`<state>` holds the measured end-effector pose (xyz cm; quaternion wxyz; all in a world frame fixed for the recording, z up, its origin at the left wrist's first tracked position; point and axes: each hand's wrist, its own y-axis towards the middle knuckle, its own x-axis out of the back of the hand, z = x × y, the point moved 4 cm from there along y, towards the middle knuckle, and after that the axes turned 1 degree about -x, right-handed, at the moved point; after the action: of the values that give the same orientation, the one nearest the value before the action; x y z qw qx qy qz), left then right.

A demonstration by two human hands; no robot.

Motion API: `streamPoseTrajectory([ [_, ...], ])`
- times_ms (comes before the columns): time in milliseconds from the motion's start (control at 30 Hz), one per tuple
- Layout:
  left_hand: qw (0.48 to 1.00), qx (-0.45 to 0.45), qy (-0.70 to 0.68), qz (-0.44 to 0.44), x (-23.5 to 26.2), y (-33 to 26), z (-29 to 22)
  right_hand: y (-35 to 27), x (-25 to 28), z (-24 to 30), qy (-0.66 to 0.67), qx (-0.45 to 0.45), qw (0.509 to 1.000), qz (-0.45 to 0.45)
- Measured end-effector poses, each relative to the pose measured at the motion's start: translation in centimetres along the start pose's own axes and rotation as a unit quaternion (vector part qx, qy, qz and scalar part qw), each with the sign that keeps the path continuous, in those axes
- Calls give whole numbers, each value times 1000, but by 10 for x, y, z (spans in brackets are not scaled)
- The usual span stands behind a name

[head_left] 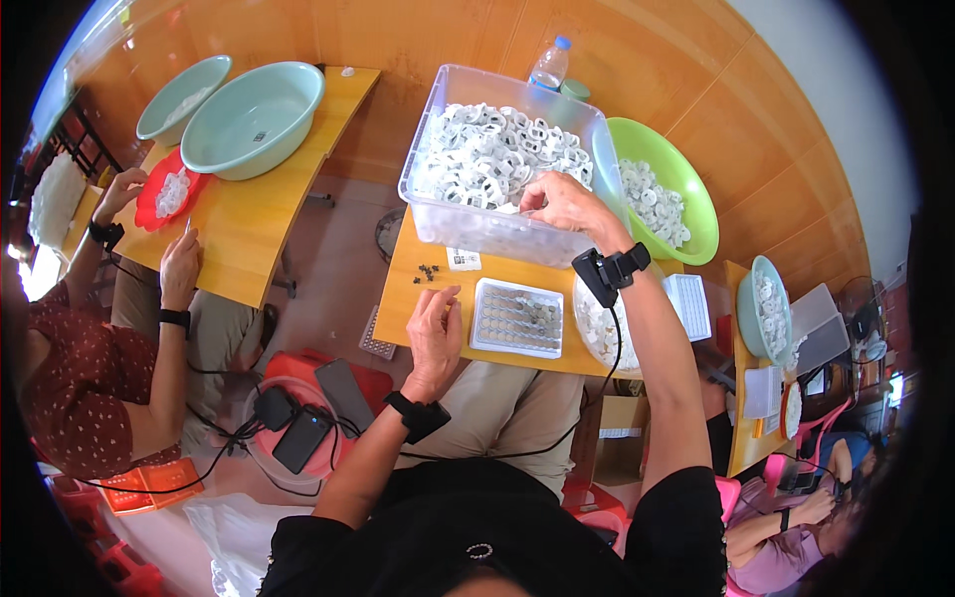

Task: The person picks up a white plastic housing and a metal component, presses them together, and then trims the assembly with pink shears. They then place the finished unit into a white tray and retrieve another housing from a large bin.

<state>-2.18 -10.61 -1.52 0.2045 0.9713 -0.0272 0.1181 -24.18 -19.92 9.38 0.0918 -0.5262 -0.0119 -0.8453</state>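
Observation:
My right hand [565, 202] reaches over the near wall of a clear plastic bin [497, 231], its fingers pinched at a white plastic part by the heap's edge. A large heap of white ring-shaped plastic parts [487, 149] fills the bin. At the table's front edge is my left hand [435, 333], its fingers curled together; whatever they hold, if anything, is hidden. Just right of it lies a white compartment tray [517, 316], partly filled with small round pieces. Several small black pieces [426, 273] lie loose beyond the left hand.
A green basin [701, 204] of white parts stands right of the bin, near a clear bowl [602, 323] and a water bottle [550, 64]. At the left table, a co-worker handles pieces beside a red dish [149, 211]. Cables and black devices [300, 438] rest on a stool.

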Motion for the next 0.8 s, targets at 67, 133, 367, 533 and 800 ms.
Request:
streamPoseTrajectory([
  [67, 1000, -8, 1, -4, 1, 1, -1, -2, 1, -4, 10, -1, 1000, -2],
  [133, 1000, -9, -3, -7, 0, 0, 0, -10, 6, -1, 35, 19, 996, -79],
  [367, 1000, -11, 6, -5, -2, -2, 1, -29, 12, -18, 321, -99, 929, -156],
  [533, 1000, -19, 7, -4, -2, -3, 2, -44, 19, -22, 337, -67, 919, -192],
  [800, 950, 168, -253, 74, 30, 7, -35, -145, -7, 81, 181, 1, 921, -344],
])
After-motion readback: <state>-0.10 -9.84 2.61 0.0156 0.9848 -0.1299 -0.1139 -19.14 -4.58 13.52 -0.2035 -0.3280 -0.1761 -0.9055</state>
